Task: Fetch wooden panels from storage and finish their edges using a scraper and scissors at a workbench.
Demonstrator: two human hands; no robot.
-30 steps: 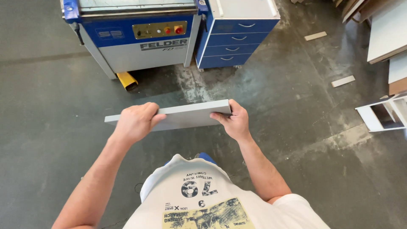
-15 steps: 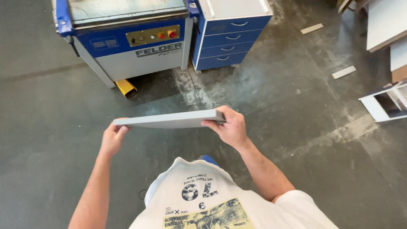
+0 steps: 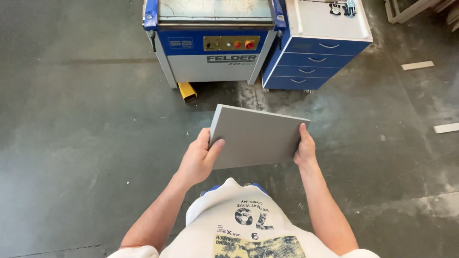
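I hold a flat grey rectangular panel (image 3: 256,137) in front of my chest with both hands, its broad face turned up toward the camera. My left hand (image 3: 198,157) grips its left edge, thumb on top of the face. My right hand (image 3: 304,147) clasps the right edge, fingers wrapped under it. The panel hangs above a dark grey concrete floor (image 3: 86,143).
A blue and white woodworking machine (image 3: 213,40) with a yellow foot pedal (image 3: 187,91) stands ahead. A blue drawer cabinet (image 3: 321,48) with a white top sits to its right. Wood offcuts (image 3: 417,65) lie on the floor at right.
The panel was held edge-on, nearly level; now it is tilted so its broad face shows. My left hand shifted its grip along the left edge. The view moved closer to the machine.
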